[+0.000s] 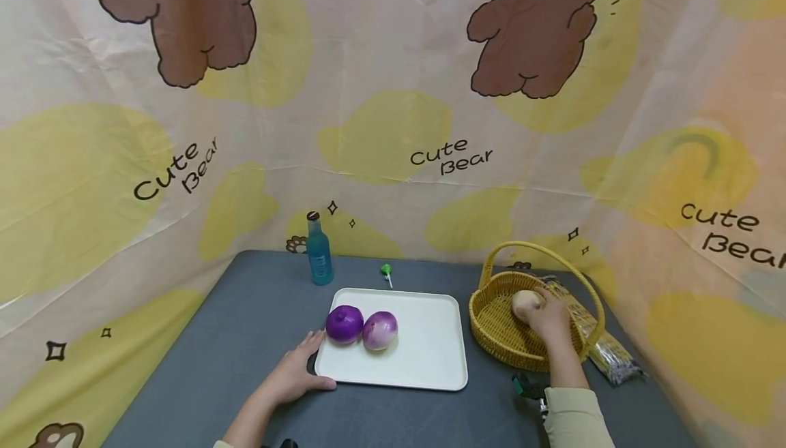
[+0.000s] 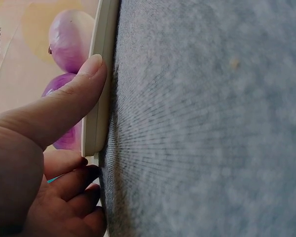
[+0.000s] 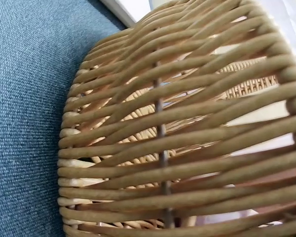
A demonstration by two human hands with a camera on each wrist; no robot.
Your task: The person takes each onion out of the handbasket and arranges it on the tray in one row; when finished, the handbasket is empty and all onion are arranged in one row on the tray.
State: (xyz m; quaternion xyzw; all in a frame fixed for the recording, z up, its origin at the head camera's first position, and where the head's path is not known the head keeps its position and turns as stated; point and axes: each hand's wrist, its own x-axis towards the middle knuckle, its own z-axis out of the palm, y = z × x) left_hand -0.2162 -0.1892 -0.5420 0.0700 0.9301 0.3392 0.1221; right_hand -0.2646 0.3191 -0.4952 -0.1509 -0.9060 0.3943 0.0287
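A white tray (image 1: pixel 430 359) lies on the grey table with two purple onions (image 1: pixel 344 324) (image 1: pixel 380 330) at its left end. My left hand (image 1: pixel 301 371) rests against the tray's left edge; in the left wrist view the thumb (image 2: pixel 74 98) presses the tray rim (image 2: pixel 99 74) and the onions (image 2: pixel 69 39) show beyond it. My right hand (image 1: pixel 549 317) reaches into a yellow wicker basket (image 1: pixel 491 311) and grips a pale onion (image 1: pixel 525 303). The right wrist view shows only the basket's woven wall (image 3: pixel 177 143).
A blue bottle (image 1: pixel 319 251) stands behind the tray, and a small green lollipop (image 1: pixel 386 271) lies beside it. A packet of noodles (image 1: pixel 604 346) lies right of the basket. A small dark object (image 1: pixel 528 388) sits near my right sleeve. A bear-print curtain surrounds the table.
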